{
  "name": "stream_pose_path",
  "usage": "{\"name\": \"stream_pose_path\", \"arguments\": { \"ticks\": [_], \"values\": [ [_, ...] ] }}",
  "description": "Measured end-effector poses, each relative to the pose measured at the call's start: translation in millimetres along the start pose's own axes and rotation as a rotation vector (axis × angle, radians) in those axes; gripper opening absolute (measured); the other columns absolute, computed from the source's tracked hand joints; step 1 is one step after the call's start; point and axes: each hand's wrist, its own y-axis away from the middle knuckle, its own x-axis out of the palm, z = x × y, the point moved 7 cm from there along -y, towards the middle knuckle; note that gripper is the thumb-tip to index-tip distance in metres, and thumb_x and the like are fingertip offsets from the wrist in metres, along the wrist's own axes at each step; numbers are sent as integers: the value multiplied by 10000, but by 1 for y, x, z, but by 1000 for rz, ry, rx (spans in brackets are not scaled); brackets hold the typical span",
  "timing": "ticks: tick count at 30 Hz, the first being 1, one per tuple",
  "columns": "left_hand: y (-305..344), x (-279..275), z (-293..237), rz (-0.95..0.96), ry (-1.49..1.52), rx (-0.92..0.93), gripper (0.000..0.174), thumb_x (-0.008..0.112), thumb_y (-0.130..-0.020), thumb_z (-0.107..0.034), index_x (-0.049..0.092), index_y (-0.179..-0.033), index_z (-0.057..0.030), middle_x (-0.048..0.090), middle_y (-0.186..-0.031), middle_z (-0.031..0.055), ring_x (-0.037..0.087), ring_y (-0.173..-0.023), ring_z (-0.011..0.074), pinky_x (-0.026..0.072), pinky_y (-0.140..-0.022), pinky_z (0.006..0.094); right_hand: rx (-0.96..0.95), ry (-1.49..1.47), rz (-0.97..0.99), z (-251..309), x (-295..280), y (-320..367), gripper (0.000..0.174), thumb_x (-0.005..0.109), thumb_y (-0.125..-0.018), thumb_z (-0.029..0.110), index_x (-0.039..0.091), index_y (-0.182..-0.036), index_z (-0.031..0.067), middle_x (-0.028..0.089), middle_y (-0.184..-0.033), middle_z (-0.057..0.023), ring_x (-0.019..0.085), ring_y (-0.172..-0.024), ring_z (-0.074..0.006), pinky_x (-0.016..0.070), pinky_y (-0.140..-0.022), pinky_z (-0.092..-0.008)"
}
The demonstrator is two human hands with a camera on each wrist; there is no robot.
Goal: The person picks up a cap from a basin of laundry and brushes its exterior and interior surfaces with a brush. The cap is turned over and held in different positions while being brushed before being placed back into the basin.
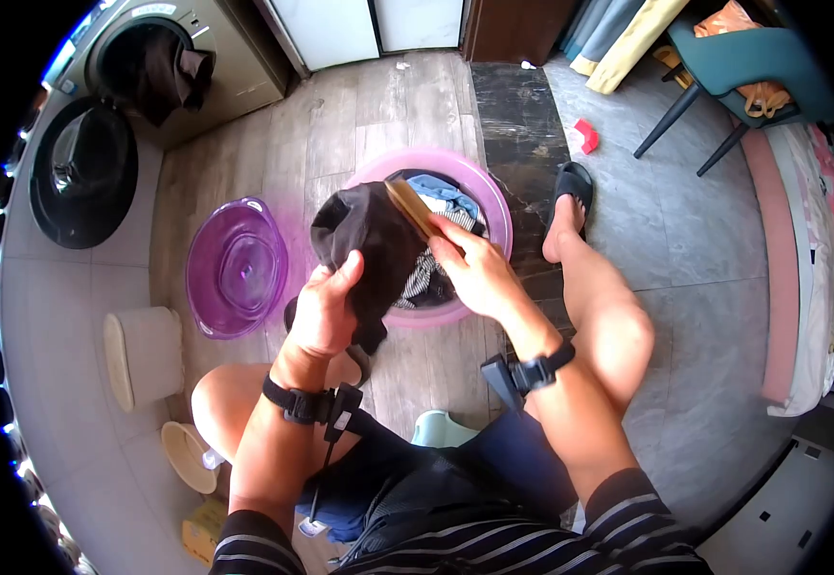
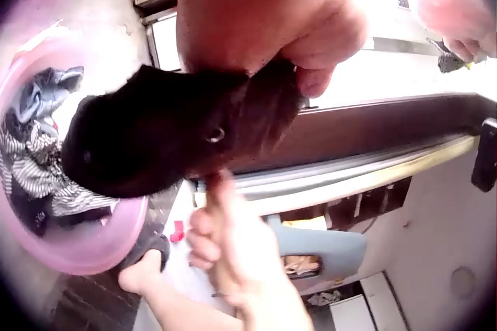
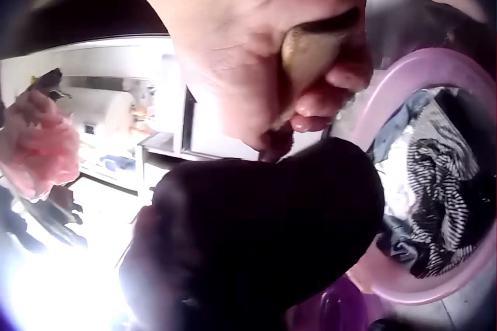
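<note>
My left hand grips a dark brown garment that bunches up over the pink basin and hangs down past the fingers. A small round metal fitting shows on its cloth in the left wrist view. In my right hand is a wooden brush, its far end lying along the garment's right side; its bristles are hidden. The brush's pale handle runs between palm and curled fingers in the right wrist view. Below, the basin holds striped clothes and blue clothes.
Left of the basin stands a purple basin. A washing machine at the back left has its door swung open and dark cloth hanging out. A lidded bin is at the left wall, a teal chair at the far right.
</note>
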Motion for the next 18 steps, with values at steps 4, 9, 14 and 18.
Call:
{"name": "stream_pose_path", "arguments": {
  "ticks": [4,9,14,18],
  "values": [
    [-5,-9,-8,36,65,-47,457,573,-888,-177,506,-1278,51,606,-1220,172,605,-1100,289,445,-1027,404,-87,-221,-129,-5,-1,-5,455,584,-962,259,501,-1350,37,617,-1245,-159,583,-1134,-167,438,-953,-285],
    [-2,-11,-1,29,166,-82,630,591,-700,-134,502,-1303,29,583,-1266,189,566,-1142,337,427,-1038,446,-111,17,-479,-24,-44,-13,607,678,-903,222,402,-1404,23,636,-1111,-92,610,-949,-142,489,-848,-275],
    [5,-15,-10,93,209,-88,658,586,-684,-157,497,-1309,32,575,-1276,198,543,-1171,362,399,-1059,459,228,-607,-224,-25,-46,-12,596,675,-907,219,390,-1418,104,553,-843,25,442,-542,-30,374,-458,-187],
    [5,-19,-6,97,165,-94,644,578,-688,-154,504,-1302,26,578,-1272,195,545,-1165,363,408,-1052,452,236,-691,-84,-28,-42,-12,546,636,-922,162,391,-1408,121,504,-770,43,422,-483,-40,363,-426,-196]
  ]
}}
